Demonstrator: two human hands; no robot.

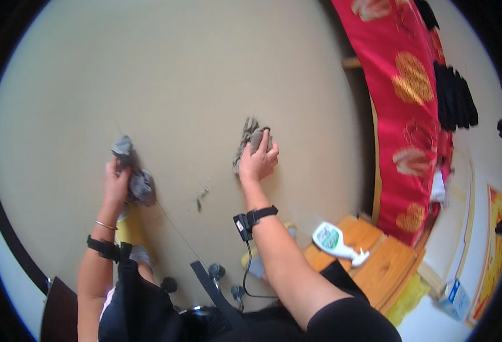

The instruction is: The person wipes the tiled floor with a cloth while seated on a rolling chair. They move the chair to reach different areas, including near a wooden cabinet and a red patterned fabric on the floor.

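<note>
My left hand (117, 179) grips a bunched grey cloth (123, 146) low over the pale floor, its fingers partly blurred. Beside that hand lies another bluish-grey bundle of cloth (141, 185); whether the two bundles are one piece I cannot tell. Farther right, my right hand (259, 159) holds a crumpled grey-brown cloth (244, 147) against the floor. Small green and pale scraps of debris (200, 200) lie on the floor between my hands. Both wrists wear black straps.
A white spray bottle (329, 237) lies on a low wooden stool (362, 233) at lower right. Red patterned fabric (405, 128) hangs along a bed's edge on the right. Chair casters (216, 271) stand near my feet, and a thin line crosses the floor. A blue-and-white carton (454, 299) stands at lower right.
</note>
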